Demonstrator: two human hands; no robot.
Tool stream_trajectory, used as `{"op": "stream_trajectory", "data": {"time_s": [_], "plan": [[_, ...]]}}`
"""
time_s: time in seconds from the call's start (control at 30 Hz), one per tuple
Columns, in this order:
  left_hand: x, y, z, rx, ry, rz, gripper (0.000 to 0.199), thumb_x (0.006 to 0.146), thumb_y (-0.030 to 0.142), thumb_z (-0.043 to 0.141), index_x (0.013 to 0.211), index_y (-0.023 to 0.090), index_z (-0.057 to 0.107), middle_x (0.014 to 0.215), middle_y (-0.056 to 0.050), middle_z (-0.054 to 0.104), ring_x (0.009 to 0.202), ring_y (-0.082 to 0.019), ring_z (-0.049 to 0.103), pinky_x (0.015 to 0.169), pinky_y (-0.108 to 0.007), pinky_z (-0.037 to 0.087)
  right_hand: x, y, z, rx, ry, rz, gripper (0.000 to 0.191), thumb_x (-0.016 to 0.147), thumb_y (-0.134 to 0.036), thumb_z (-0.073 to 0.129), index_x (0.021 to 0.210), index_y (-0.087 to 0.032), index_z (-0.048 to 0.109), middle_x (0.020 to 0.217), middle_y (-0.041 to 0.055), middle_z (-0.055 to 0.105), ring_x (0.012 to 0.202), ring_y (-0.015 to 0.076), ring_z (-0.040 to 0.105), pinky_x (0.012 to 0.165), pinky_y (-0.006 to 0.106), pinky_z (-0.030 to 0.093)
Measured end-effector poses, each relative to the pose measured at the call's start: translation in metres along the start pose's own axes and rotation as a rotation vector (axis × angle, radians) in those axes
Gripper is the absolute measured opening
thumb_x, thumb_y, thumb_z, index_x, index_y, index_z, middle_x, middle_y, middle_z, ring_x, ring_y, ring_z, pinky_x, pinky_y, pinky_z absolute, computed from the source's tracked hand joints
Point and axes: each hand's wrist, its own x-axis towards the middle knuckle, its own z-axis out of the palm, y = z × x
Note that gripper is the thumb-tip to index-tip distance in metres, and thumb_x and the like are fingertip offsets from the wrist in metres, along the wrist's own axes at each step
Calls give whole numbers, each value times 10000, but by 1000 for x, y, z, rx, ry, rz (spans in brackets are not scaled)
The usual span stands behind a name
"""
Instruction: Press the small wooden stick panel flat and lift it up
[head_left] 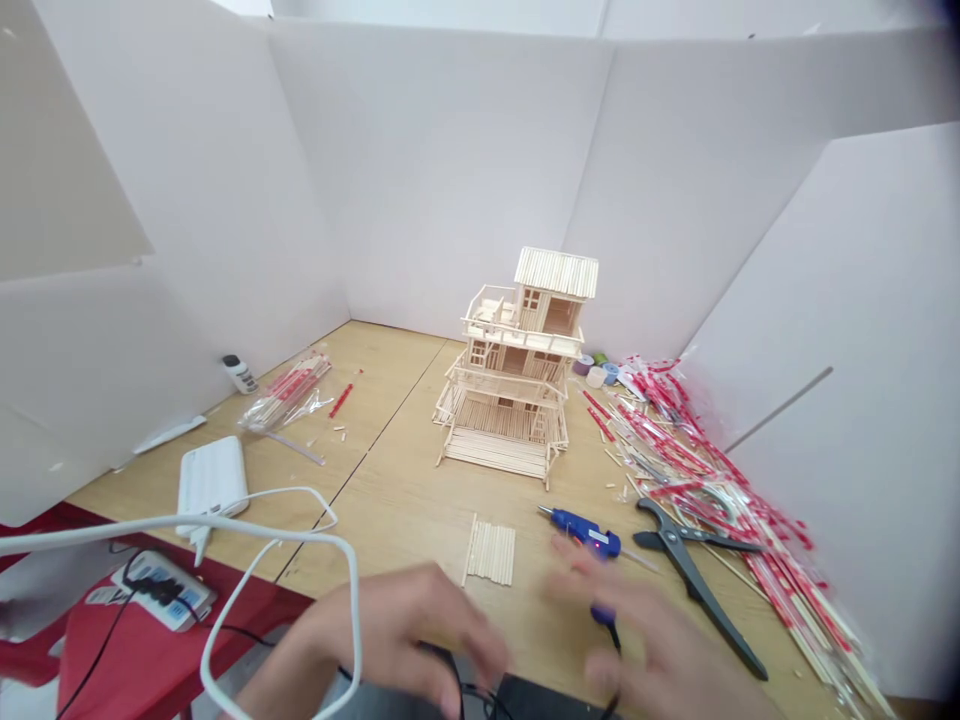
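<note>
My left hand hovers at the table's front edge, fingers loosely bent and thumb apart, with nothing seen in it. Just beyond it lies a small flat panel of wooden sticks, with a longer stick along its left side. My right hand is blurred by motion, its fingers and thumb spread. It passes over the handle of a blue hot glue gun; whether it touches the handle I cannot tell. The glue gun's nozzle points left. Behind stands a multi-storey model house built of thin wooden sticks.
Black scissors lie at the right, beside a heap of wrapped sticks. At the left are a bagged stick bundle, a small bottle and a white power bank. Its white cable loops before my left arm. White panels surround the table.
</note>
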Motion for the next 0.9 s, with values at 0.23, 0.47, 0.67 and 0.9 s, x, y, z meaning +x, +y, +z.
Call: {"op": "stream_trajectory", "data": {"time_s": [0.23, 0.47, 0.67, 0.9], "plan": [[-6, -7, -4, 163, 890, -21, 344, 882, 380, 691, 1202, 253, 690, 1199, -79, 735, 1129, -244, 687, 1003, -358, 541, 5, 1, -3, -110, 176, 44, 729, 908, -447, 667, 1563, -330, 369, 1617, 83, 377, 1468, 326, 381, 1179, 502, 356], [-15, 7, -7, 143, 518, -99, 410, 894, 427, 668, 1269, 261, 673, 1246, -81, 717, 1171, -272, 667, 1039, -374, 510, 6, -9, 4, 147, -251, 10, 658, 862, -483, 722, 1473, -344, 522, 1454, 77, 592, 1314, 309, 577, 1103, 434, 465], [3, -11, 6, 212, 445, -103, 340, 898, 524, 630, 975, 214, 747, 959, -74, 770, 927, -223, 725, 879, -322, 569, 22, -7, -2, 195, -211, -19, 713, 904, -485, 670, 1547, -336, 400, 1535, 61, 506, 1372, 273, 523, 1142, 419, 418], [-4, -6, 1, 408, 947, -69, 399, 922, 401, 646, 1301, 277, 651, 1346, -76, 671, 1280, -241, 602, 1141, -387, 426, 12, 2, 5, 204, -19, 112, 678, 914, -484, 657, 1531, -313, 435, 1565, 87, 458, 1412, 299, 473, 1166, 480, 382]]}}
